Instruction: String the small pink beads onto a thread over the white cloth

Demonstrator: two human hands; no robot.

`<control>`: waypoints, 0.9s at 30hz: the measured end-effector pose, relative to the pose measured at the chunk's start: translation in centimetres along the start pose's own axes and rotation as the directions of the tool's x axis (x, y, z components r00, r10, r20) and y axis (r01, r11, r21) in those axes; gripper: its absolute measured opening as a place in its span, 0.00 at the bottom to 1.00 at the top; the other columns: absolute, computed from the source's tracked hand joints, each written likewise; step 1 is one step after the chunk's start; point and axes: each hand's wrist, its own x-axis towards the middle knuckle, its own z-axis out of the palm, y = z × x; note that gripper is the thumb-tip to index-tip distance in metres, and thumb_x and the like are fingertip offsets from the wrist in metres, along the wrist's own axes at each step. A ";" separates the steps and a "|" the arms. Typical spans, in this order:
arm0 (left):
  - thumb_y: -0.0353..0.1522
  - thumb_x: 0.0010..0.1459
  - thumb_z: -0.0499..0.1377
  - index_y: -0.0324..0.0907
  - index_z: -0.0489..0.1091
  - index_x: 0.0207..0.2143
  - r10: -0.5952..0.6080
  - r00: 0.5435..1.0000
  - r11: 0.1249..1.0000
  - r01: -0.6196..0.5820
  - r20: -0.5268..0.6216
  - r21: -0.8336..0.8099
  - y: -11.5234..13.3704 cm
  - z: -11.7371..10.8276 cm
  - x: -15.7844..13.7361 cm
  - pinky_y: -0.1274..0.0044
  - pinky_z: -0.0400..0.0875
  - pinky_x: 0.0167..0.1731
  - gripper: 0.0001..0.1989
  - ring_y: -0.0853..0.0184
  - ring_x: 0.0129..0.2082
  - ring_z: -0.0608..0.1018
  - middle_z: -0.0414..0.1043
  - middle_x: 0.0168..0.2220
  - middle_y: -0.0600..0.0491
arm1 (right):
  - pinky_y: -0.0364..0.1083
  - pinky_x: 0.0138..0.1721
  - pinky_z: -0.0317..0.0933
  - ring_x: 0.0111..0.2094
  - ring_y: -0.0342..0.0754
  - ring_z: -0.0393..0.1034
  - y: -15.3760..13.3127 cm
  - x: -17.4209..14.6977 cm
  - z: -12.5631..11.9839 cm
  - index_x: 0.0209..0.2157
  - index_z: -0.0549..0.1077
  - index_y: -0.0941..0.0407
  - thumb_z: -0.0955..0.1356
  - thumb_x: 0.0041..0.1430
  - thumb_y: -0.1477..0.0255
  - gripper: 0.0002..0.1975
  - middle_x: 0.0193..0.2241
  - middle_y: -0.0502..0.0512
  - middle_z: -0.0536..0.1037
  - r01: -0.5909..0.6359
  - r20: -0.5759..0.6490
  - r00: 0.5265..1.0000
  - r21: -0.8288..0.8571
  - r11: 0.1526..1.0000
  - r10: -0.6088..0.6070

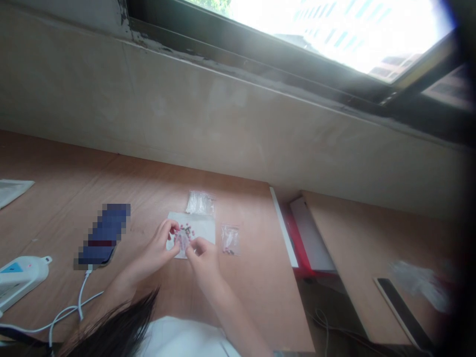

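Between my two hands is a small clear plastic bag (182, 240), held over a white sheet (207, 227) on the wooden table. My left hand (166, 241) pinches the bag from the left side. From the right, my right hand (203, 250) has its fingers closed at the bag's edge. Several small pink and dark beads (189, 230) lie on the sheet just beyond my fingers. To the right of the sheet rests another clear bag (230, 240) with a few pink and dark pieces at its bottom. A stack of clear bags (200, 203) touches the sheet's far edge.
A phone (103, 235) with a white charging cable (82, 295) lies to the left, near a white power strip (23, 277). Past the table's right edge are a gap and a second table (357, 248). A wall and window stand behind.
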 end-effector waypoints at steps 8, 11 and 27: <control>0.23 0.47 0.46 0.44 0.61 0.39 0.091 0.989 0.996 -0.092 0.114 0.005 0.9 -1.6 -0.3 0.71 0.54 0.50 0.16 0.65 0.48 0.63 0.61 0.44 0.52 | 0.39 0.22 0.49 0.20 0.39 0.56 -0.1 0.3 0.5 0.15 0.63 0.58 0.61 0.41 0.73 0.06 0.15 0.45 0.63 -0.083 -0.025 0.996 0.106 0.991 0.086; 0.30 0.51 0.51 0.45 0.55 0.47 0.025 0.978 1.000 -0.025 0.208 -0.003 1.8 -1.6 -1.0 0.72 0.55 0.50 0.19 0.64 0.50 0.61 0.58 0.49 0.51 | 0.39 0.24 0.52 0.22 0.40 0.59 -0.1 0.8 0.4 0.16 0.64 0.58 0.61 0.41 0.73 0.06 0.16 0.47 0.66 -0.161 0.108 0.985 0.302 0.940 0.134; 0.35 0.48 0.54 0.42 0.57 0.48 0.039 0.988 0.939 -0.088 0.152 0.332 -3.8 -1.2 0.6 0.70 0.57 0.45 0.23 0.60 0.45 0.63 0.62 0.43 0.48 | 0.44 0.34 0.55 0.33 0.46 0.62 7.0 4.4 1.6 0.27 0.66 0.56 0.60 0.47 0.78 0.06 0.29 0.54 0.67 0.102 0.009 0.995 -0.298 0.949 -0.104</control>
